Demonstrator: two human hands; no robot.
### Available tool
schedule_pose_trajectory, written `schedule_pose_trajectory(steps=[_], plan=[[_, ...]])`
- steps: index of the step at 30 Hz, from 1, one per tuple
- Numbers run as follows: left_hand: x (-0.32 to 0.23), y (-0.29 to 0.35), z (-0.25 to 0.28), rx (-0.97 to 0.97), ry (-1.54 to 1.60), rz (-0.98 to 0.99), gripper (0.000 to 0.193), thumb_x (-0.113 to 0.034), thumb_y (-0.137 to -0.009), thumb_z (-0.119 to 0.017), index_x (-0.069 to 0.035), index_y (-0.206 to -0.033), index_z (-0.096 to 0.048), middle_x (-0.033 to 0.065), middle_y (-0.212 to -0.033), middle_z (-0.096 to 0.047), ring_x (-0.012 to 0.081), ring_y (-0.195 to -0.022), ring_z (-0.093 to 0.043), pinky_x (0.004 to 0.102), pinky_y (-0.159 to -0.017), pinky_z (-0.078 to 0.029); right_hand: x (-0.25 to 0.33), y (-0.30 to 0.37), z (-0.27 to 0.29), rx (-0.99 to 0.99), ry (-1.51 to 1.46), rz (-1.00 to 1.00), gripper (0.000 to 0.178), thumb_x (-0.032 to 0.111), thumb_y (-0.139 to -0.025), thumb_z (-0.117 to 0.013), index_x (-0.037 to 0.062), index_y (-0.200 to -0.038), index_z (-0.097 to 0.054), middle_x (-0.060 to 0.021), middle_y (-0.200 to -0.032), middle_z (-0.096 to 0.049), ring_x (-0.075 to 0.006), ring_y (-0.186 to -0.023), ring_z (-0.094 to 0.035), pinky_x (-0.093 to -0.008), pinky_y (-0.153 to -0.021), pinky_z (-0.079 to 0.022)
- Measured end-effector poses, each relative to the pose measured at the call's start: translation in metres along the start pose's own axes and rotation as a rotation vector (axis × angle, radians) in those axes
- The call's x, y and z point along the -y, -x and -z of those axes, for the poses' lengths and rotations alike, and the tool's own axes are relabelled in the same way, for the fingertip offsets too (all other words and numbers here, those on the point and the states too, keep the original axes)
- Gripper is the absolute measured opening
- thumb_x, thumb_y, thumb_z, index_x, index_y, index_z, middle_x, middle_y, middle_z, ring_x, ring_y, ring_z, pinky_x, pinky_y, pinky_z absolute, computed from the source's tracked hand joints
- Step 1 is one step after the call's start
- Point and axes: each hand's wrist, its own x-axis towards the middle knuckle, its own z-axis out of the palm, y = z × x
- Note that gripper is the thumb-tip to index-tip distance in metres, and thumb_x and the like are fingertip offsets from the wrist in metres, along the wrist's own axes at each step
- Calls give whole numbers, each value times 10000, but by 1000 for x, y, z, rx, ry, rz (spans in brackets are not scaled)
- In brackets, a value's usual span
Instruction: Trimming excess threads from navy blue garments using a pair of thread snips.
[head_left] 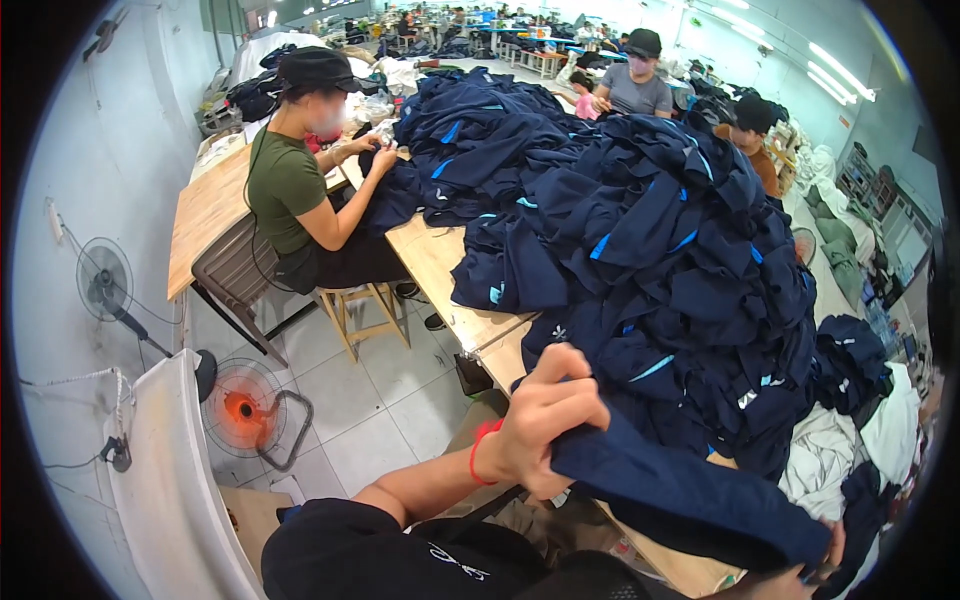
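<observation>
Between my two hands a dark navy piece of clothing (685, 485) is stretched out in a long folded band, above the near edge of the table. My left hand (553, 415), with a red string on its wrist, is raised and closed on the band's left end. At the lower right my right hand (828, 555) grips the other end; it shows only in part, with fingers curled at the cloth. Just beyond the band rises a large heap of navy garments (640, 220) with light blue and bright blue patches.
Pale wooden tables (440, 265) carry the heap. To the left a co-worker in a green shirt (295, 185) sits on a wooden stool (365, 315), handling dark cloth. More people sit behind the heap. An orange-centred floor fan (243, 410) stands left; white cloth (822, 460) lies right.
</observation>
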Motion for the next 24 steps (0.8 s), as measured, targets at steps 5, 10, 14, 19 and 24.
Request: schedule_pose_trajectory(steps=[5,10,14,19,24], plan=[[51,-25,-72,427,568,592,431,-359,-893,-811,20,-1065,-698,56,-912,-664,117,-889,-618,300,-777,-493,-69,-18,-40,222,-86,-355,270,-9,-962,-642,-13,-1219,-723,-138,-1150,-746,-207,-1049,-706,-321,-952,-559],[160,136,-138,639,853,1272,456,-269,-1029,-754,77,-1315,-675,65,-1222,-734,139,-1130,-656,311,-1031,-525,-168,75,-88,713,-192,-537,480,51,-911,-833,-36,-1347,-654,-138,-1209,-709,-180,-1166,-657,-300,-1026,-513],[131,210,-130,249,903,1460,451,-117,-1002,-758,106,-1365,-612,127,-1274,-724,172,-1167,-677,320,-1072,-523,-150,172,-43,787,-116,-772,190,128,-987,-770,-41,-1073,-759,-110,-984,-777,-169,-941,-731,-321,-887,-568],[86,201,-133,82,1180,1547,237,-77,-1072,-651,22,-1287,-672,65,-1242,-727,130,-1138,-679,299,-1049,-532,-124,225,3,830,-148,-1083,173,75,-1052,-671,-78,-1114,-724,-148,-1053,-770,-227,-917,-772,-345,-882,-598],[60,181,-138,125,1183,1491,188,-91,-1075,-659,16,-1222,-704,35,-1154,-744,82,-1027,-680,256,-977,-546,-58,193,-25,830,-388,-943,229,40,-1041,-669,-61,-1241,-717,-132,-1221,-745,-147,-839,-734,-293,-789,-586]])
